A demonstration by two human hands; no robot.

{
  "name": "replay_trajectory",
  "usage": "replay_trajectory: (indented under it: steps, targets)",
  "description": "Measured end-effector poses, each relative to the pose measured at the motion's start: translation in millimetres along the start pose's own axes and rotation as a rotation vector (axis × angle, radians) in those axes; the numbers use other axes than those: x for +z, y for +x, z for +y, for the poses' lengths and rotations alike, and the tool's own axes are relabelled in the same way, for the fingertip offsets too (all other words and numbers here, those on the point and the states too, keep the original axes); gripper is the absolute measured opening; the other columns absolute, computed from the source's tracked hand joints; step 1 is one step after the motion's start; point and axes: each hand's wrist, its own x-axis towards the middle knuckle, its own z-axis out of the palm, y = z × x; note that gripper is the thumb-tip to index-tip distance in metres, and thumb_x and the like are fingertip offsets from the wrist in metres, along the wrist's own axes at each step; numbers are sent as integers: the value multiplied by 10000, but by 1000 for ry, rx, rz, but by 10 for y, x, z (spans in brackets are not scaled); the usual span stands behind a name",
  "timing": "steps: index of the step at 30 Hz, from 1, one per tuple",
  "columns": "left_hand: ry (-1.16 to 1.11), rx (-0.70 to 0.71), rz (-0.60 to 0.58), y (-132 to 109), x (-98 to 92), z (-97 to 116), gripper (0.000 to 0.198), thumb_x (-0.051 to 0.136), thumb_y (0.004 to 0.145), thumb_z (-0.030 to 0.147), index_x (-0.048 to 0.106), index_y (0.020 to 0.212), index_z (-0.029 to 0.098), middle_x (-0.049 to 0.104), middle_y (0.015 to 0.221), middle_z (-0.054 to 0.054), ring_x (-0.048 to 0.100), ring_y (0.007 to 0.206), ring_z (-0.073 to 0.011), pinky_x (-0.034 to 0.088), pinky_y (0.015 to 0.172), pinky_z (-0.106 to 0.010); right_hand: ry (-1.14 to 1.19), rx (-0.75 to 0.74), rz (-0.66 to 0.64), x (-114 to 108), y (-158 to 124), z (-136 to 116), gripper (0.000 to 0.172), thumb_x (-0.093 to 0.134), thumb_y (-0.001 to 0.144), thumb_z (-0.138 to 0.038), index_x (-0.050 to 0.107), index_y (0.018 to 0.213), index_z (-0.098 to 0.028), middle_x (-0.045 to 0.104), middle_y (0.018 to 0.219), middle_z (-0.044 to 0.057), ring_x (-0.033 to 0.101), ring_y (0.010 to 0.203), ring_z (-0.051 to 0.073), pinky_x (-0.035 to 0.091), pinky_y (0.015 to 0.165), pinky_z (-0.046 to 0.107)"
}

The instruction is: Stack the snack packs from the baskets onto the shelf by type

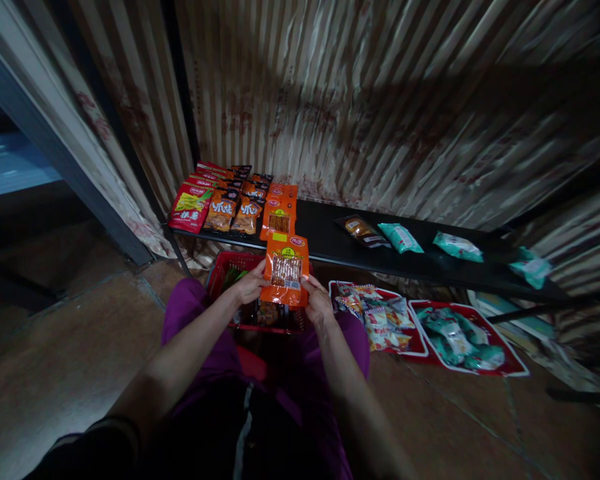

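Between my two hands is an orange snack packet [286,272] with a clear window, held up above a red basket [223,267]. My left hand [251,285] pinches its left edge, and my right hand [317,298] grips the lower right edge. Just behind it, similar orange packets [279,212] lie in a column on the black shelf [315,227]. Left of these are orange-and-black snack bags [221,212] and red snack bags [193,205] in rows. The basket under my hands holds more packets, partly hidden by the orange one.
Farther right on the shelf lie a brown packet [363,231] and several teal packets [401,237]. On the floor stand a red basket of white-and-orange bags [380,320] and another of teal packets [455,337]. A striped curtain [330,100] hangs behind the shelf.
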Motion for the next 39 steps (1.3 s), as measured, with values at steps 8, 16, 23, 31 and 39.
replay_trajectory:
  steps: [8,16,23,31,39]
  targets:
    - [-12,23,4,-10,-5,-20,893,613,555,-32,411,1358,303,656,1132,-44,645,952,-189,471,868,-325,-611,-587,27,25,-7,48,596,576,712,-220,490,1301,-231,516,1362,49,464,1255,198,351,1066,391]
    - [-26,37,-24,2,63,-40,848,628,532,-45,482,1305,270,652,1153,-61,631,1007,-220,450,918,-355,-1065,-808,-97,31,-81,34,630,394,708,-52,536,1289,-248,475,1401,-12,295,1371,174,245,1137,376]
    - [-19,72,-40,-25,162,-48,857,615,528,-49,484,1311,273,602,1248,-60,585,1100,-222,423,961,-345,-1064,-755,-43,116,-163,56,540,430,772,-120,537,1290,-230,521,1361,51,411,1276,228,299,1081,430]
    - [111,172,-34,18,257,-72,849,489,504,-74,540,1274,281,534,1342,-1,462,1242,-197,340,1030,-293,-920,-604,-101,333,-330,44,585,433,867,-500,474,1336,-154,438,1422,122,358,1339,252,250,1112,420]
    - [200,72,32,-26,345,-93,732,531,582,-10,569,1249,289,645,1169,-7,578,1020,-175,426,895,-288,-644,-443,-153,389,-428,-49,582,573,790,-515,517,1289,-221,509,1371,67,438,1286,221,276,1106,372]
